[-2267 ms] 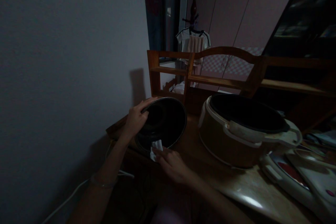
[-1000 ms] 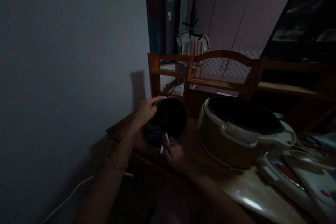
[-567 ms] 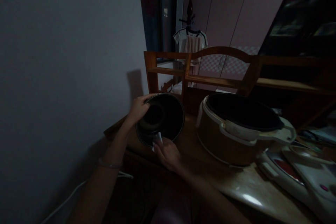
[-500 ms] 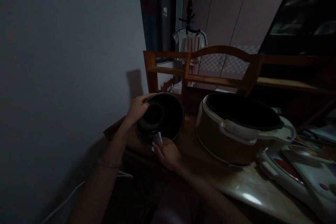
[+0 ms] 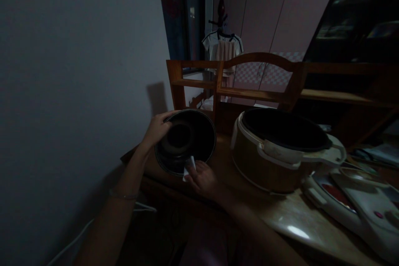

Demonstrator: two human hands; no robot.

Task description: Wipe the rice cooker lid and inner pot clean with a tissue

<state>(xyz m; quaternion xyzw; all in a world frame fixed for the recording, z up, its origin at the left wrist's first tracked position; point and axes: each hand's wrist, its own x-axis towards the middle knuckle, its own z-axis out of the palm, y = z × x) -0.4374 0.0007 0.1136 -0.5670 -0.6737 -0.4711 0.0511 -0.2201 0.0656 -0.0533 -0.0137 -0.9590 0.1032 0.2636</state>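
A round dark inner pot point(image 5: 202, 133) is tilted with its mouth toward me at the left end of the desk. My left hand point(image 5: 158, 128) grips its upper left rim, thumb inside and the other fingers hidden behind the wall. At the lower rim, my right hand point(image 5: 202, 179) pinches a folded white tissue or cloth point(image 5: 189, 168) against the pot's near edge. To the right stands the cooker body point(image 5: 264, 166), pale-rimmed and open at the top, its inside dark.
The cooker's lid point(image 5: 352, 203) lies at the right on the wooden desk point(image 5: 274, 216). A wooden shelf rail point(image 5: 255, 91) runs along the back, and a wall point(image 5: 77, 70) closes the left side. A white cable point(image 5: 75, 239) hangs at lower left.
The whole view has shifted slightly, so things sit a little further left. My right hand and the white piece have moved slightly right along the pot's rim; the left hand keeps its grip.
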